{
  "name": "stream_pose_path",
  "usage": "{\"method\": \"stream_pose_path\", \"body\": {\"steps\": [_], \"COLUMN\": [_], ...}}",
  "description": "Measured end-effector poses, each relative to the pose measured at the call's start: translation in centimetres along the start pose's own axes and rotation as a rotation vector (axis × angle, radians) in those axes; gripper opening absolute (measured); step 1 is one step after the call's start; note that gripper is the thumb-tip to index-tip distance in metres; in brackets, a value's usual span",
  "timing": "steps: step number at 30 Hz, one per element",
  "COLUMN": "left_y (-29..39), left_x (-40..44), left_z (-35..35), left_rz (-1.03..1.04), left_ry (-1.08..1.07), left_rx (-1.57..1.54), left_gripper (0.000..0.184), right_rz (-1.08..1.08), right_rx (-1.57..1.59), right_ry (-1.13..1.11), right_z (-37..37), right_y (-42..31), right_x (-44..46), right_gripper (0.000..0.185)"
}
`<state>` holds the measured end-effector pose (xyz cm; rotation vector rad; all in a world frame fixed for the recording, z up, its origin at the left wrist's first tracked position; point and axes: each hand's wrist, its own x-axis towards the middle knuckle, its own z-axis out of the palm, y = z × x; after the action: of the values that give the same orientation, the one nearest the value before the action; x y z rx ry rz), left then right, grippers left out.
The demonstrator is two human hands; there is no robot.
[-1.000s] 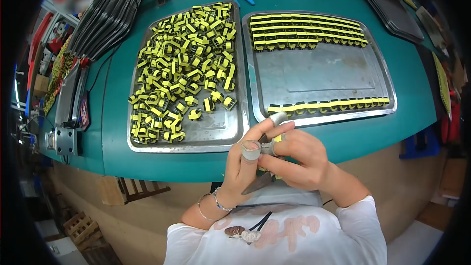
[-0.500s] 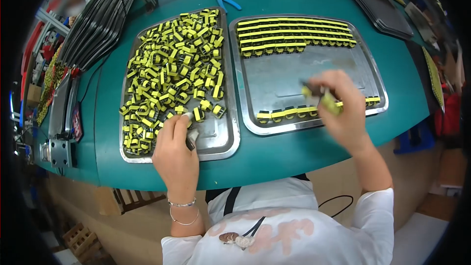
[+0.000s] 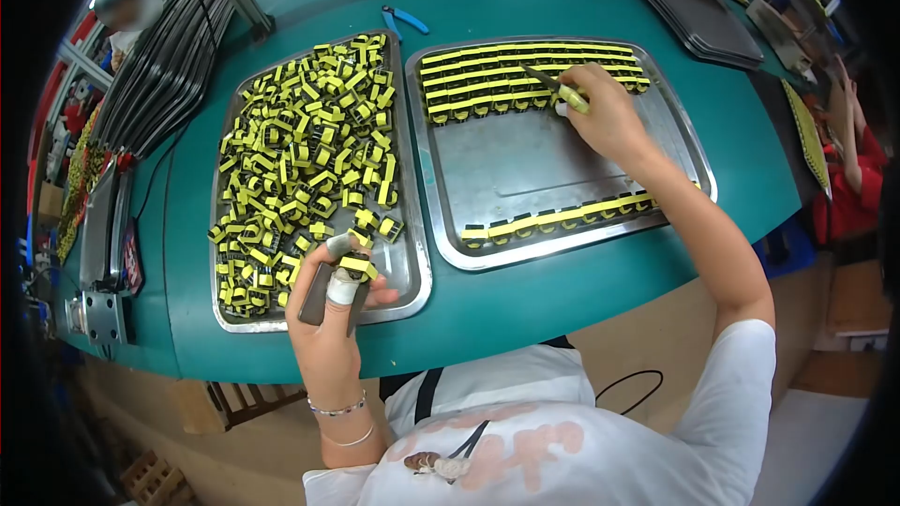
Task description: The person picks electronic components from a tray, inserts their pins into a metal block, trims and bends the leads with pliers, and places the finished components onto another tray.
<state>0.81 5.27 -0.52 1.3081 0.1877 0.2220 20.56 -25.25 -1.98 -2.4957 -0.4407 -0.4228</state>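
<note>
My left hand (image 3: 330,330), with white wrappings on its fingertips, is closed around a small yellow-and-black part (image 3: 357,266) above the lower right of the left tray. A grey flat piece (image 3: 314,298) also lies in that hand, partly hidden by the fingers. My right hand (image 3: 611,117) grips a pointed tool (image 3: 544,78) with a dark tip and yellow-green handle. Its tip is over the neat upper rows of yellow-and-black parts (image 3: 487,90) in the right tray (image 3: 553,157). Whether it touches them I cannot tell.
Jumbled yellow-and-black parts (image 3: 305,145) fill most of the left tray (image 3: 410,276). A single row of parts (image 3: 544,221) lines the right tray's near edge. Blue-handled pliers (image 3: 405,21) lie behind. Dark trays (image 3: 694,14) are stacked at back right; a person's arm (image 3: 851,131) shows far right.
My right hand has moved with the tool from the near row up to the far rows. My left hand has turned upward from the pile, and a part now shows in its fingers.
</note>
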Motion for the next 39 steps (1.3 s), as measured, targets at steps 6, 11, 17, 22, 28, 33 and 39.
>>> {"method": "stream_pose_path", "body": {"steps": [6,11,17,22,28,33,39], "left_y": [-1.5,-0.7,-1.2,-1.1,-1.2,-1.4,-1.7], "left_x": [0.0,-0.4,-0.3,-0.1,0.0,-0.1,-0.6], "left_z": [0.4,2.5,3.1,3.3,3.7,3.7,3.8], "left_rz": [-0.039,-0.111,-0.141,-0.186,-0.232,-0.232,-0.175], "left_ry": [-0.143,-0.164,-0.208,-0.197,-0.234,-0.253,-0.243], "left_rx": [-0.186,-0.146,-0.245,-0.281,-0.308,-0.287,-0.214], "left_gripper": [0.048,0.048,0.050,0.051,0.051,0.045,0.043], "right_rz": [-0.006,-0.003,-0.050,-0.136,-0.212,-0.357,-0.491], "right_rx": [-0.009,-0.022,-0.061,-0.131,0.184,0.267,0.180], "right_ry": [0.023,-0.015,-0.002,0.038,-0.266,-0.333,-0.260], "right_z": [-0.1,0.3,0.0,-1.9,-3.9,-2.9,-2.5], "right_y": [-0.1,0.6,0.4,-2.1,-8.6,-11.0,-11.3], "right_x": [-0.1,0.1,0.2,-1.2,-6.1,-8.2,-8.5], "right_gripper": [0.024,0.023,0.021,0.028,0.025,0.026,0.023]}}
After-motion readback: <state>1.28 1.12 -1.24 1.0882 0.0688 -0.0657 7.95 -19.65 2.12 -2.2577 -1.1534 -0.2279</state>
